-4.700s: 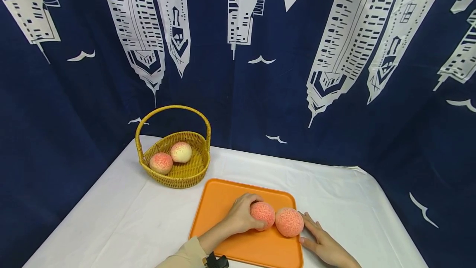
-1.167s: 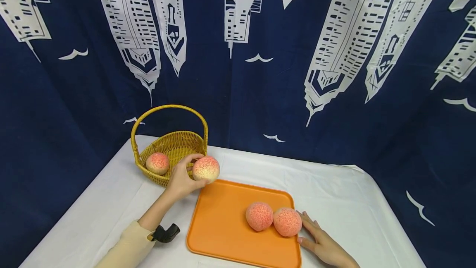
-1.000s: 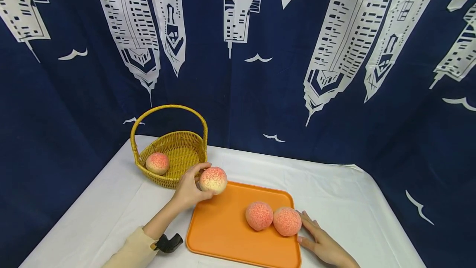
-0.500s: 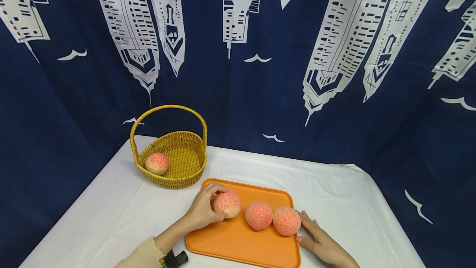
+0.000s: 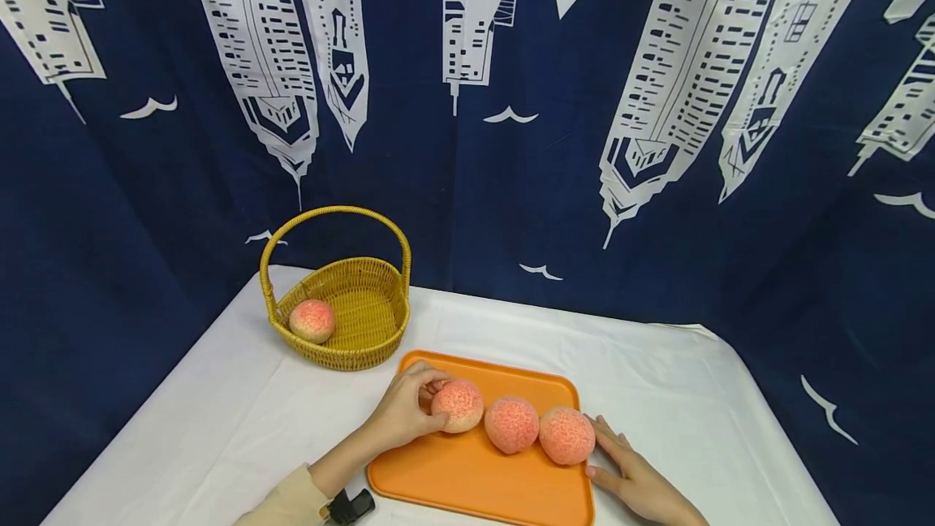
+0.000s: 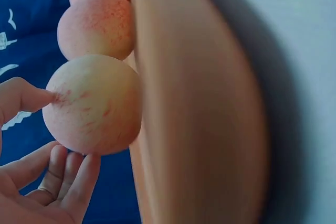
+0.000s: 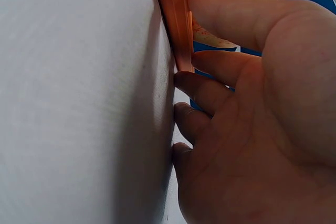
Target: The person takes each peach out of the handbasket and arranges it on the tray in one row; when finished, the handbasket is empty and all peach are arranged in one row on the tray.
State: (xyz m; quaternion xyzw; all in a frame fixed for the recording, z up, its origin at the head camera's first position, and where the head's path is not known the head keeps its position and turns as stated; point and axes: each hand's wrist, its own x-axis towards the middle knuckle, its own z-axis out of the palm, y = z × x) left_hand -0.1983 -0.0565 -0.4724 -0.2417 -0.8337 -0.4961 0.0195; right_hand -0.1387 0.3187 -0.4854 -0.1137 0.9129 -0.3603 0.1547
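Three pink peaches, a left [image 5: 458, 406], a middle [image 5: 512, 424] and a right one [image 5: 567, 436], stand in a row on the orange tray [image 5: 482, 481]. My left hand [image 5: 402, 412] holds the left peach between thumb and fingertips, palm apart from it. In the left wrist view, thumb and fingertips touch that pale-sided peach [image 6: 94, 106]. At the tray's right edge lies my right hand [image 5: 635, 477], fingers extended. Its thumb touches the tray rim [image 6: 199, 103] in the right wrist view, with the fingertips along the white cloth.
A yellow wicker basket [image 5: 372, 331] with a tall handle stands behind and left of the tray, one peach [image 5: 312, 321] inside it. White cloth [image 5: 219, 428] covers the table. A dark blue printed curtain [image 5: 467, 185] hangs behind the far edge.
My left hand has carried a peach from the basket down to the tray, left of the other two. Since half a second ago it has shifted slightly right. The right hand has stayed put.
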